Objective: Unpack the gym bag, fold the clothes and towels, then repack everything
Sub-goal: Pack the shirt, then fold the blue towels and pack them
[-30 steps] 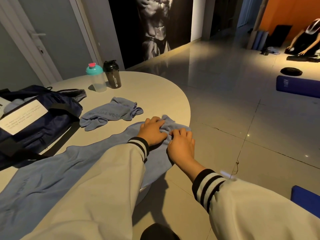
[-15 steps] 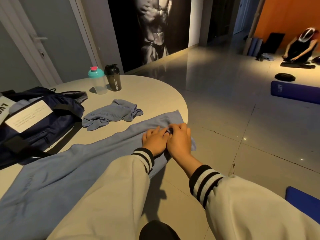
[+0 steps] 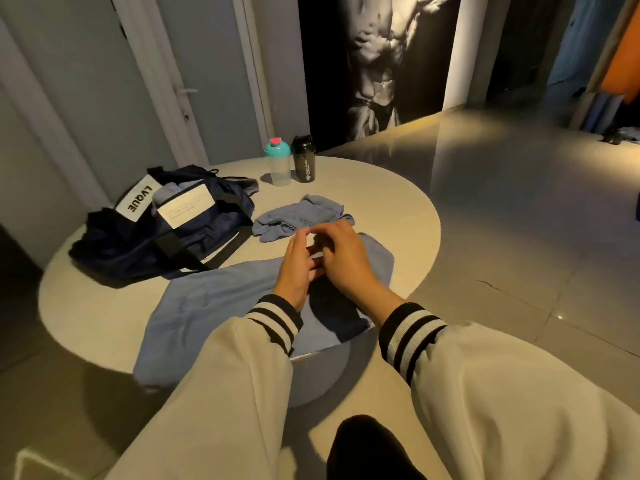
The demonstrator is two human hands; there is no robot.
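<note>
A long blue towel (image 3: 207, 306) lies across the round table (image 3: 398, 202), its near end hanging over the front edge. My left hand (image 3: 298, 268) and my right hand (image 3: 343, 258) hover close together just above the towel's far part and cast a shadow on it. Their fingers are relaxed and I see nothing held in them. A smaller crumpled blue towel (image 3: 298, 220) lies just behind my hands. The open navy gym bag (image 3: 194, 237) sits at the table's left, with pale blue cloth showing inside it.
A teal-lidded clear bottle (image 3: 278, 164) and a black shaker bottle (image 3: 304, 164) stand at the table's far edge. A grey door (image 3: 173, 81) is behind the table. Glossy tiled floor (image 3: 502, 237) spreads to the right.
Both hands have let go of the long towel's end and lifted off it. The towel now lies flatter and further onto the table. My view has shifted to the right and back.
</note>
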